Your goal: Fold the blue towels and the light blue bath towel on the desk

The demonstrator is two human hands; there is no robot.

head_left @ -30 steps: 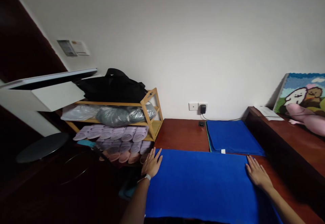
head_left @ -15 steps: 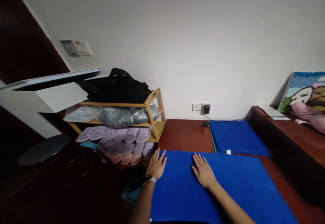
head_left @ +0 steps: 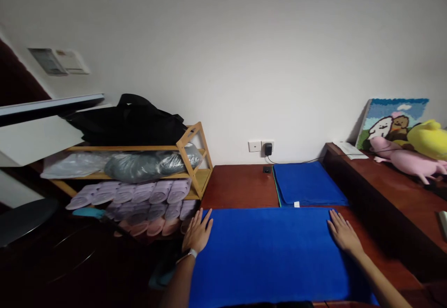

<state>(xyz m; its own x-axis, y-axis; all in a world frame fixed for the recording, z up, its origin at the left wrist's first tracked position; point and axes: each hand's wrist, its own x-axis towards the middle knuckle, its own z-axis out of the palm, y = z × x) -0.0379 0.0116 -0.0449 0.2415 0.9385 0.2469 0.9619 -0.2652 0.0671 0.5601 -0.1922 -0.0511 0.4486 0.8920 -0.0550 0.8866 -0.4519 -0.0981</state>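
Observation:
A large blue towel [head_left: 272, 252] lies spread flat on the red-brown wooden table [head_left: 240, 187] in front of me. My left hand [head_left: 197, 233] rests flat on the towel's far left corner, fingers spread and open. At the far right corner my right hand [head_left: 342, 234] lies flat too, fingers stretched out. Neither hand holds anything. Behind the spread towel sits a stack of folded blue towels [head_left: 307, 184].
A wooden shoe rack [head_left: 190, 159] with several purple slippers, bagged items and a black bag stands to the left. A charger is plugged into the wall socket [head_left: 261, 147]. On the raised right ledge [head_left: 394, 182] sit plush toys and a picture.
My right hand slid from the towel's middle back out to its far right corner. The left hand stayed at the left corner. The view shifted a little to the right.

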